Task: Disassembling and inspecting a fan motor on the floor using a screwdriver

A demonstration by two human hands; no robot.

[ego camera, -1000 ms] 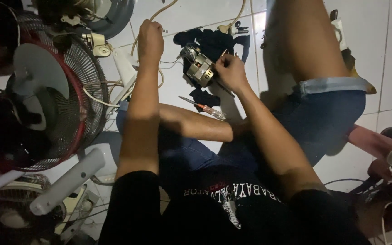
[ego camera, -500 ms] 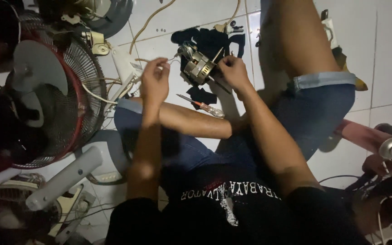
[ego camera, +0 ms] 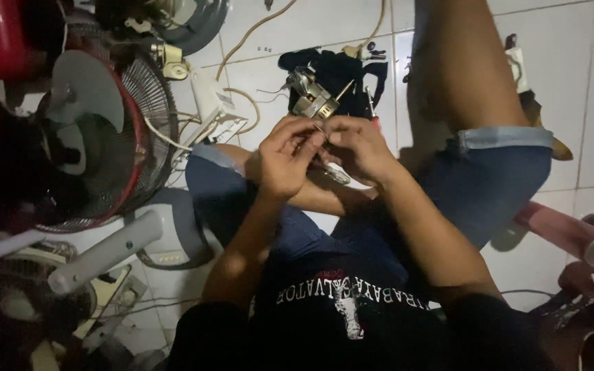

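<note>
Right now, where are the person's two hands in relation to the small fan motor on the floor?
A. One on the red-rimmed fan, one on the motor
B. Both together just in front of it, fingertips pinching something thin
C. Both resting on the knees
B: the left hand and right hand meet fingertip to fingertip just below the motor, on something thin, too small to identify.

The person wears a black short-sleeved T-shirt with pale printed lettering across the chest and blue denim shorts with rolled cuffs.
</note>
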